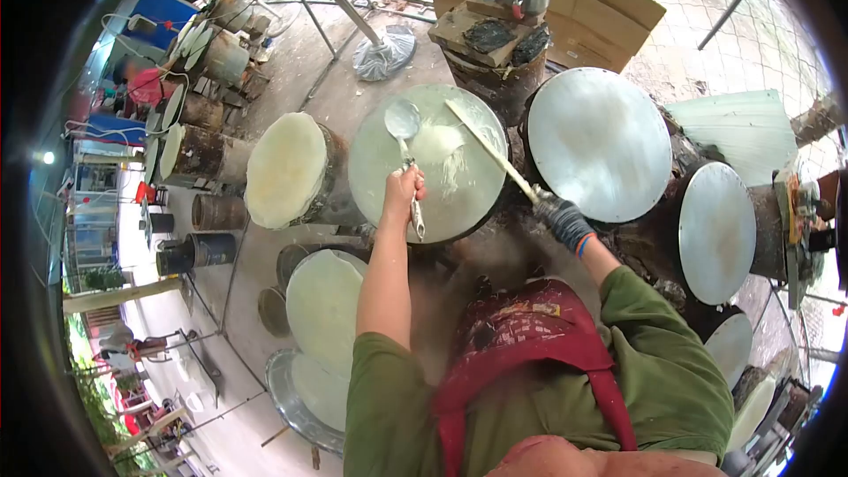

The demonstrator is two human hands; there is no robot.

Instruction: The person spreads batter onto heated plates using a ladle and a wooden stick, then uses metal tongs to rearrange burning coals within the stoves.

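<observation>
Bright, even daylight fills the scene, with soft shadows only beneath the round griddles. The metal griddle [599,143] at upper right shows a pale sheen, no harsh glare. Ground at far left and the upper right corner is washed out, nearly overexposed. A strong fisheye bends everything toward a black circular border, and detail smears there. The centre is fairly sharp; the apron [521,344] close to the lens looks soft

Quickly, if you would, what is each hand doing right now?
Left hand: closed on the ladle, over the round plate.
Right hand: gloved, closed on the stick.
</observation>
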